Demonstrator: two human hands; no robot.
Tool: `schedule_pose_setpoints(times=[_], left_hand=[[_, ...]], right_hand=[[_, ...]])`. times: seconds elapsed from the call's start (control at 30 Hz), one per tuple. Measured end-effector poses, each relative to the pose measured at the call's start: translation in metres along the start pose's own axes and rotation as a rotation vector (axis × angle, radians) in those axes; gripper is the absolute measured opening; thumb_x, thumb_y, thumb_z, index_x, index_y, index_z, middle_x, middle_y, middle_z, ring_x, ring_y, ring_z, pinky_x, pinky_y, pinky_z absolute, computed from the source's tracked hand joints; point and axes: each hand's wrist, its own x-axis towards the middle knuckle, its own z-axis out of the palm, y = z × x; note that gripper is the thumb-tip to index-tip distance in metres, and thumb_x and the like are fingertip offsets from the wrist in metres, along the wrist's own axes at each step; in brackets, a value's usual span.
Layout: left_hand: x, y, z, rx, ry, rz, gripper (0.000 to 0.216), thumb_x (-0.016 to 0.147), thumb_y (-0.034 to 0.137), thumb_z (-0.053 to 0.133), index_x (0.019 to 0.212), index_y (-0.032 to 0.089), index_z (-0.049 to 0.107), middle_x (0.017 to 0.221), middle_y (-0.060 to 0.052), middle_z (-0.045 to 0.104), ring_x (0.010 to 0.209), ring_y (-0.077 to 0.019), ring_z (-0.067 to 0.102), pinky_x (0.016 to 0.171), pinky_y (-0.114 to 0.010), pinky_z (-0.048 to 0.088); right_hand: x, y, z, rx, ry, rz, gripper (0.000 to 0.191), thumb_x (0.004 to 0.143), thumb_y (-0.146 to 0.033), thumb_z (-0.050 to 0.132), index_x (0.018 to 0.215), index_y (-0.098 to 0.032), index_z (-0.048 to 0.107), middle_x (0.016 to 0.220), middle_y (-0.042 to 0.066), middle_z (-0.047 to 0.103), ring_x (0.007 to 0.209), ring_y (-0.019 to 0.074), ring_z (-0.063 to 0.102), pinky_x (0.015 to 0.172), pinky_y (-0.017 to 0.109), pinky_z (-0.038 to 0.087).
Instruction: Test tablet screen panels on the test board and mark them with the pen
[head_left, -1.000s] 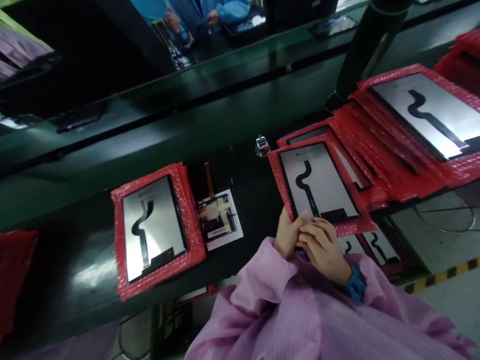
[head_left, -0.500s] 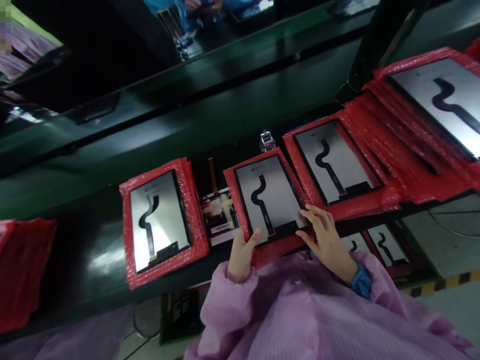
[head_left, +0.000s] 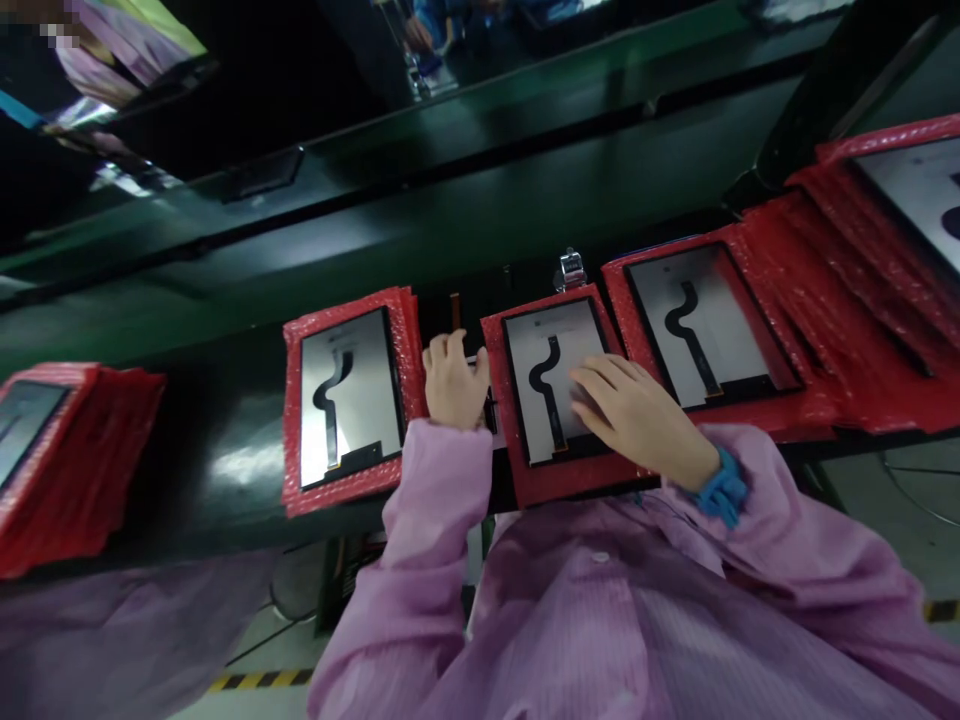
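A grey display panel with a black S-shaped flex cable [head_left: 541,378] lies on a red bubble-wrap sleeve [head_left: 555,485] in front of me. Over its right side is my right hand [head_left: 645,418], fingers stretched out; whether the fingertips touch the surface I cannot tell. To the left, my left hand [head_left: 455,385] reaches into the gap beside the sleeve, thumb and fingers apart. Beneath it is another part, mostly covered, with an orange flex strip [head_left: 455,310] at its top. A similar panel [head_left: 360,400] on stacked red sleeves stands left of that hand.
Right of the middle panel lies another panel [head_left: 727,345] on red sleeves, beside a thick pile of red sleeves [head_left: 847,300]. A small metal device [head_left: 571,270] sits behind. Far left is a red stack [head_left: 112,460]. A person in a pink sleeve [head_left: 124,55] is across the bench.
My left hand has left the middle panel's lower left corner and moved up and left into the gap. My right hand has slid further over the panel. The view has shifted left.
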Motion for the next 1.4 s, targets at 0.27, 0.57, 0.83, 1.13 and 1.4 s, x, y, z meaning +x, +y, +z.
schedule_pose_setpoints(times=[0.27,0.57,0.83,1.13,1.4], left_hand=[[0.037,-0.009,0.018,0.070,-0.067,-0.174,0.055,0.086,0.013,0.051,0.140,0.007,0.049,0.126,-0.026,0.062,0.120,-0.0434,0.056,0.095,-0.059,0.049],[0.043,-0.024,0.022,-0.822,0.141,-0.245,0.047,0.088,0.016,0.062,0.132,0.020,0.049,0.089,-0.002,0.069,0.086,-0.0162,0.068,0.090,-0.035,0.055],[0.042,-0.024,0.018,-1.050,0.170,-0.082,0.027,0.096,0.047,0.062,0.104,0.022,0.070,0.082,0.001,0.073,0.074,-0.0125,0.068,0.078,-0.031,0.057],[0.035,-0.011,0.006,-0.794,0.027,0.084,0.035,0.098,0.055,0.054,0.090,0.024,0.068,0.076,0.001,0.069,0.070,-0.0141,0.065,0.071,-0.032,0.053],[0.031,-0.009,0.002,-0.391,-0.275,0.344,0.031,0.099,0.038,0.041,0.077,0.027,0.059,0.082,0.000,0.069,0.090,-0.0214,0.058,0.101,-0.049,0.039]], right_hand=[[0.072,0.018,0.032,-0.086,-0.269,0.046,0.083,0.080,-0.046,0.080,0.141,0.001,0.048,0.147,0.029,0.047,0.143,0.0409,0.041,0.117,0.051,0.039],[0.054,0.007,0.041,-0.075,-0.226,0.089,0.078,0.085,-0.034,0.076,0.146,0.002,0.043,0.148,0.028,0.048,0.143,0.0389,0.042,0.118,0.049,0.039],[0.052,0.000,0.041,-0.018,-0.223,0.128,0.067,0.087,-0.030,0.074,0.143,-0.006,0.045,0.147,0.024,0.047,0.142,0.0369,0.039,0.121,0.054,0.032],[0.053,0.004,0.051,0.768,-0.102,0.223,0.071,0.088,-0.024,0.065,0.151,-0.022,0.033,0.155,0.012,0.038,0.133,0.0292,0.050,0.110,0.050,0.048],[0.057,0.007,0.068,1.260,0.037,0.284,0.054,0.100,-0.062,0.041,0.147,-0.036,0.040,0.161,-0.002,0.036,0.150,0.0235,0.035,0.125,0.051,0.032]])
